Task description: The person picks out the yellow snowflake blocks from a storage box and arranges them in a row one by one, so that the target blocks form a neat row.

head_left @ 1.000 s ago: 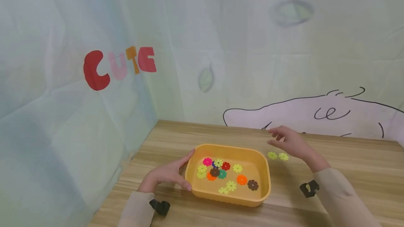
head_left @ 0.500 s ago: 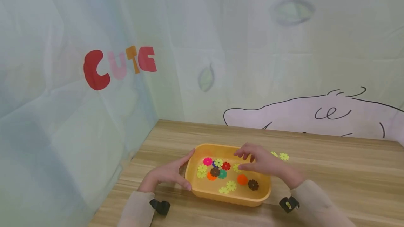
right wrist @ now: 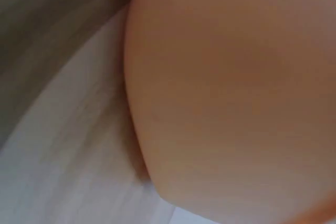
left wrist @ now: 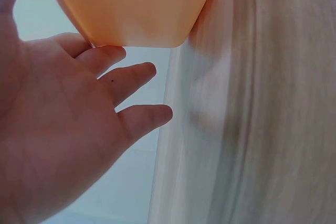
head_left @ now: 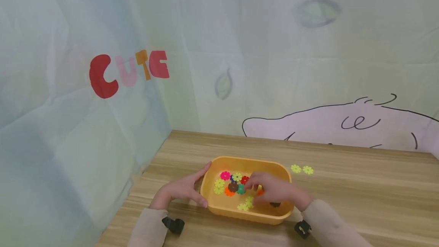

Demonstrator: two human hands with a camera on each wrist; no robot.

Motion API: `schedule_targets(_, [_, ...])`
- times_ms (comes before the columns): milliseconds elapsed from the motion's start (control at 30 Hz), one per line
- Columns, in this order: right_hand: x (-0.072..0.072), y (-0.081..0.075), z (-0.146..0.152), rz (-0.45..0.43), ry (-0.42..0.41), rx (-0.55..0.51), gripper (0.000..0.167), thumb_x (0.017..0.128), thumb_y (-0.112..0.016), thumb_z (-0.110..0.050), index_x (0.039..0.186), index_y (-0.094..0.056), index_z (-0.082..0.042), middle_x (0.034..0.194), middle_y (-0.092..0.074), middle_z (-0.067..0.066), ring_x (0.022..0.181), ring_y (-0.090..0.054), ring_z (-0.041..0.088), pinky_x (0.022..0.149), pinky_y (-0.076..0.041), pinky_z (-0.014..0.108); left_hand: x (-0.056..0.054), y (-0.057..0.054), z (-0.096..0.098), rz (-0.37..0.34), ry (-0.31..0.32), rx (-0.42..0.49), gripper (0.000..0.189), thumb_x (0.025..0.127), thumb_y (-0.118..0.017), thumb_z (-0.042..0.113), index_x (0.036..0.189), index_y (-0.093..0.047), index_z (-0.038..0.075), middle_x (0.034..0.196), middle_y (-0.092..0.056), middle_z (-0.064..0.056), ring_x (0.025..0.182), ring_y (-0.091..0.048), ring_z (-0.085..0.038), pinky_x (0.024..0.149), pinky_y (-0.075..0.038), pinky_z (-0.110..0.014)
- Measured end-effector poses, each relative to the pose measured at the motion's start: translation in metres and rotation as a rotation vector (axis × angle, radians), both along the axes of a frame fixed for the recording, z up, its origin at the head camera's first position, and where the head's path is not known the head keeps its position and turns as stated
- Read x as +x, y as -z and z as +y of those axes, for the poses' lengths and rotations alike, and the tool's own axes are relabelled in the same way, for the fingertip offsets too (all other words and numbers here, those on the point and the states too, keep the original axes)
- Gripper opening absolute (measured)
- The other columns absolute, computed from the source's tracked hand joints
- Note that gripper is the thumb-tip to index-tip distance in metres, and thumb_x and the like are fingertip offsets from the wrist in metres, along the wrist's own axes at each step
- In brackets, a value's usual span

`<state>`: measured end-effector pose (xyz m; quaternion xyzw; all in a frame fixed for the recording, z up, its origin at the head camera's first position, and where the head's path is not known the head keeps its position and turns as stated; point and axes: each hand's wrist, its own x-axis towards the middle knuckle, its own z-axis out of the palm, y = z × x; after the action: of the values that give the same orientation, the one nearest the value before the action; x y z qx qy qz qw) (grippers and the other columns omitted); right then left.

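Note:
An orange-yellow plastic tray (head_left: 247,218) sits on the table with several flower-shaped disc pieces in it. My left hand (head_left: 181,190) touches the tray's left end, thumb at the front corner and index finger at the back one. In the left wrist view its fingers are spread and fairly straight, fingertips at the tray's edge. My right hand (head_left: 274,190) reaches into the tray's right half, fingers bent down and thumb apart from them. Beneath it lie yellow discs (head_left: 243,206), and it partly hides an orange disc (head_left: 260,192) and a dark brown disc (head_left: 275,204).
Two yellow discs (head_left: 302,169) lie on the wooden table (head_left: 384,186), behind the tray to the right. Pink, red, green, brown and yellow discs cluster in the tray's left half. A printed cloth (head_left: 205,117) hangs behind the table and along its left side.
My right hand has come from beside the two table discs, leftward and down into the tray, covering a yellow disc there. My left hand and the tray have stayed put.

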<state>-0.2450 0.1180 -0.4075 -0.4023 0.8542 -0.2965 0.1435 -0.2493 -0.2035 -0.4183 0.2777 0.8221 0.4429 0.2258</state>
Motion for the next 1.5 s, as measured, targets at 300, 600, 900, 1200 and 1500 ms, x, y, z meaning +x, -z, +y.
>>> schedule_targets(300, [-0.001, 0.009, -0.008, 0.001, -0.013, 0.114, 0.031, 0.079, -0.078, -0.014, 0.109, -0.071, -0.020, 0.102, -0.058, -0.013, 0.092, -0.051, 0.004, 0.089, -0.048, 0.027, 0.000, 0.001, -0.001, -0.001, 0.008, 0.003, 0.125, 0.070, -0.084, 0.045, 0.155, 0.000, 0.009, 0.161, -0.005, -0.018, 0.146, -0.008, -0.038, 0.114, -0.014, -0.061])
schedule_targets(600, [-0.003, 0.012, -0.009, 0.048, -0.036, 0.152, 0.030, 0.078, -0.079, -0.016, 0.107, -0.072, -0.014, 0.102, -0.059, -0.011, 0.095, -0.051, 0.005, 0.097, -0.046, 0.031, 0.000, -0.001, 0.000, -0.012, -0.014, -0.007, 0.124, 0.069, -0.085, 0.045, 0.156, -0.003, 0.011, 0.161, -0.006, -0.015, 0.147, -0.010, -0.035, 0.115, -0.016, -0.059])
schedule_targets(900, [-0.004, 0.011, -0.010, 0.057, -0.057, 0.141, 0.023, 0.077, -0.078, -0.013, 0.099, -0.072, -0.010, 0.092, -0.055, -0.012, 0.082, -0.047, 0.001, 0.081, -0.047, 0.022, 0.001, -0.002, 0.000, -0.022, -0.019, -0.002, 0.125, 0.068, -0.086, 0.044, 0.156, -0.003, 0.010, 0.161, -0.006, -0.015, 0.147, -0.010, -0.034, 0.115, -0.016, -0.058])
schedule_targets(1200, [-0.004, 0.013, -0.010, -0.019, 0.005, 0.142, 0.021, 0.077, -0.077, -0.012, 0.096, -0.068, -0.014, 0.086, -0.055, -0.012, 0.079, -0.048, 0.003, 0.075, -0.046, 0.021, 0.002, 0.000, 0.000, -0.001, -0.019, -0.012, 0.125, 0.068, -0.086, 0.044, 0.155, -0.004, 0.009, 0.161, -0.007, -0.016, 0.146, -0.010, -0.037, 0.115, -0.016, -0.060])
schedule_targets(1500, [-0.002, 0.010, -0.010, -0.044, 0.029, 0.129, 0.025, 0.076, -0.078, -0.011, 0.099, -0.069, -0.012, 0.085, -0.056, -0.011, 0.077, -0.049, 0.004, 0.072, -0.047, 0.020, 0.000, 0.000, 0.000, -0.008, -0.001, 0.007, 0.125, 0.069, -0.085, 0.044, 0.155, -0.003, 0.008, 0.161, -0.005, -0.017, 0.147, -0.008, -0.037, 0.115, -0.014, -0.060])
